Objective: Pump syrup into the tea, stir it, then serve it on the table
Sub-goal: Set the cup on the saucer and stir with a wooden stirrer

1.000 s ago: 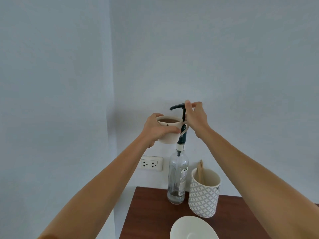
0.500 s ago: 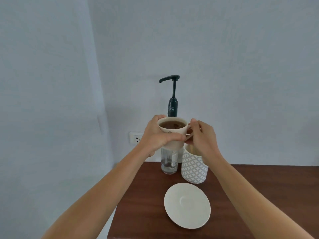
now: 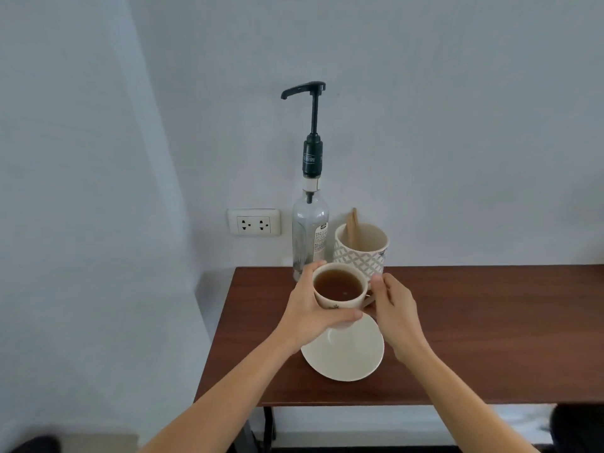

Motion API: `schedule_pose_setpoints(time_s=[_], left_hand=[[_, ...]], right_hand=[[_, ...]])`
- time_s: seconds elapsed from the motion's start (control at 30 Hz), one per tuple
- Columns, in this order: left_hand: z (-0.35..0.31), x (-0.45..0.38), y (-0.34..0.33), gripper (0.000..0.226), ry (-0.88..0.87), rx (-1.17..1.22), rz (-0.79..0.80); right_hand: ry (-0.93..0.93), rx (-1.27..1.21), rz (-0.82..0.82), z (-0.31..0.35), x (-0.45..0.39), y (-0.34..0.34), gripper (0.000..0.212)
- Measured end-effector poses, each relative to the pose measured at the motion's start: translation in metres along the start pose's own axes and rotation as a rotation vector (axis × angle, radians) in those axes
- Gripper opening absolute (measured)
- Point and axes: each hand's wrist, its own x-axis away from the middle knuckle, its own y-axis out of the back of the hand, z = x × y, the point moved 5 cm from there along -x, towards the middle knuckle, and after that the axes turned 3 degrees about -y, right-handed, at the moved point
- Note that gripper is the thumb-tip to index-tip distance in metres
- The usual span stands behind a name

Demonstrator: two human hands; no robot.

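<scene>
Now both hands hold the teacup point(image 3: 338, 289) above the saucer point(image 3: 346, 354): left hand point(image 3: 310, 312) wrapping, right hand point(image 3: 392, 308) at its handle.

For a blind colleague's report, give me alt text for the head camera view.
Two hands hold a cup of tea above a white saucer on a brown table: left hand around it, right hand at the handle. A syrup pump bottle and patterned cup of sticks stand behind.

Bright, even, diffuse light; faint soft shadows on wall point(image 3: 457, 125); wide-angle bending at edges; slightly soft.
</scene>
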Motion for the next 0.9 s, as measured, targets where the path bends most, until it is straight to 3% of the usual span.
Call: schedule_pose_setpoints(time_s=[0.3, 0.9], left_hand=[[0.035, 0.020, -0.021, 0.089, 0.018, -0.003, 0.032], [0.049, 0.032, -0.025, 0.096, -0.015, -0.066, 0.065]], right_hand=[[-0.077, 0.026, 0.010, -0.039, 0.017, 0.001, 0.036], [-0.080, 0.037, 0.035, -0.052, 0.024, 0.000, 0.035]])
